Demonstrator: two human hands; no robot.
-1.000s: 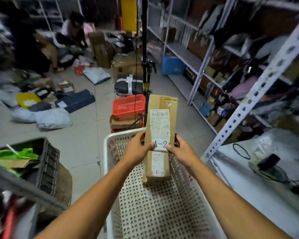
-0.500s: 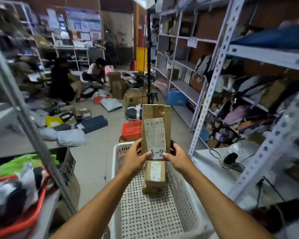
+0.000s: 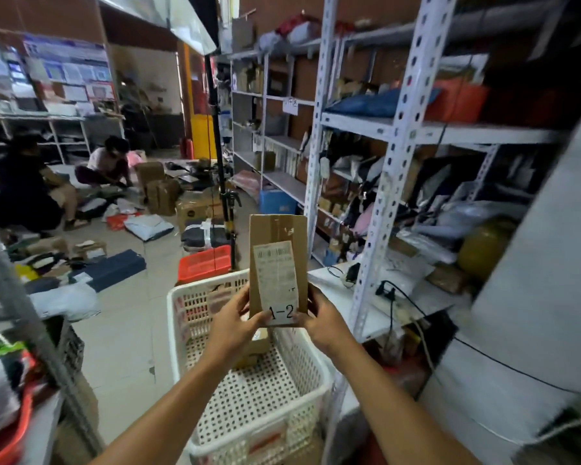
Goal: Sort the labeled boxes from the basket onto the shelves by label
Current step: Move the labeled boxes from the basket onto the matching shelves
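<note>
Both hands grip one box upright above the white basket: the left hand pinches its lower left edge, the right hand its lower right, thumbs on the front beside a white label that reads "A-2". A second box lies in the basket under the left hand, mostly hidden by it. Just beyond the basket sits a red crate, and a black pole on a stand rises behind the held box, between it and the far room. To the right stand grey metal shelves, crowded with parcels, bags and cartons; a perforated upright stands near the right hand. A low white surface beside the basket carries black cables and a plug. The tiled floor to the left is strewn with mailers, flat parcels and cartons. Two people crouch among them far left. At the near left, a shelf post crosses the view, with a red tub and a dark crate below. The picture is blurred at its edges.
</note>
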